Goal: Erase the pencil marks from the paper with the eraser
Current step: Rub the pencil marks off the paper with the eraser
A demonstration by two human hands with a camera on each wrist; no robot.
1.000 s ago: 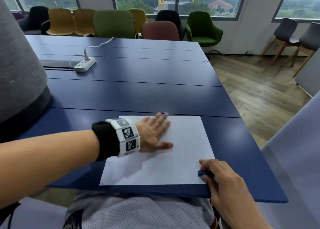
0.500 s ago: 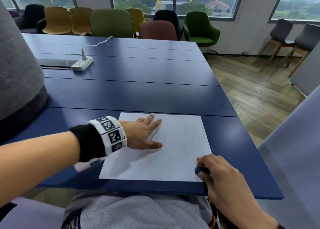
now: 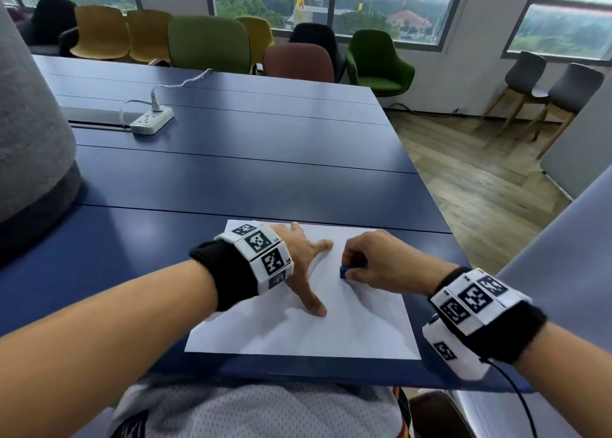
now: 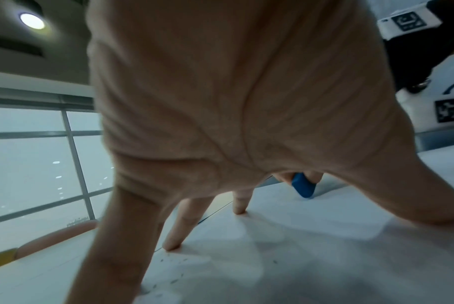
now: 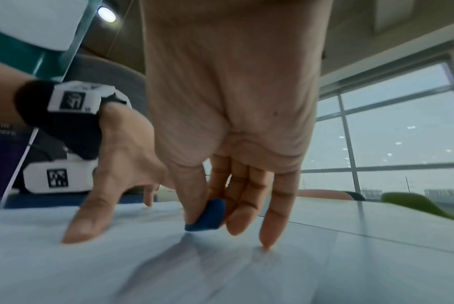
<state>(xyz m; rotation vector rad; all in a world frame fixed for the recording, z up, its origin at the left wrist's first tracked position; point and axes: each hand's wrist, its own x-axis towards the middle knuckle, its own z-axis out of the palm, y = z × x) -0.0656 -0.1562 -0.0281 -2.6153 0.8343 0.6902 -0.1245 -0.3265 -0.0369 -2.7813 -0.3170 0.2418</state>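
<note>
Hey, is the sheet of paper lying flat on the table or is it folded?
Flat and spread. The paper lies unfolded on the blue table, pinned by the left hand's spread fingers.

Soft window daylight; wrist views blurred, perhaps by motion.

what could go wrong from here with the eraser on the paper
1. The left hand presses the paper only with spread fingertips; a hard rub by the blue eraser might buckle or crease the sheet between them.
2. The right hand pinches the eraser near its top, so it could slip from that grip.
</note>
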